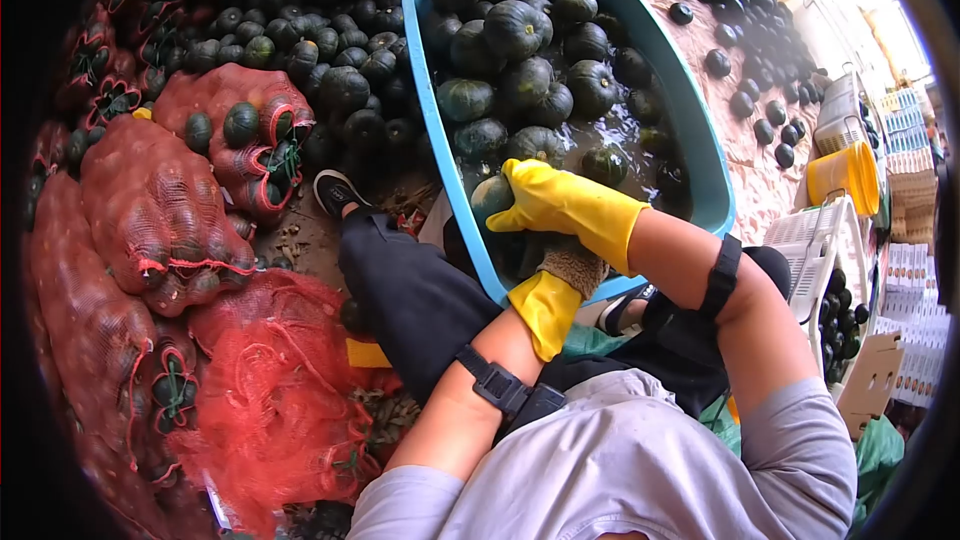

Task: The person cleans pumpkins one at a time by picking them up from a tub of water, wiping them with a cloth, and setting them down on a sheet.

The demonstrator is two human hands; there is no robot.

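A blue tub (pixel 715 175) holds water and several dark green pumpkins (pixel 512 28). My right hand (pixel 565 202), in a yellow rubber glove, reaches over the tub's near end. Its fingers and thumb curl against a paler green pumpkin (pixel 490 198) at the left wall. Below and partly behind it is my left hand (pixel 553 302), also in a yellow glove. A brown, rough-textured cloth or mitt (pixel 577 268) covers the front of that hand, so its fingers are hidden. Whether the left hand also touches the pumpkin cannot be seen.
Red mesh sacks of pumpkins (pixel 160 205) crowd the left, with a loose red net (pixel 275 390) nearer. Many pumpkins (pixel 345 88) lie beyond the sacks. More lie on a pale sheet (pixel 685 50) at right, near a yellow bucket (pixel 843 178) and white crates (pixel 815 235).
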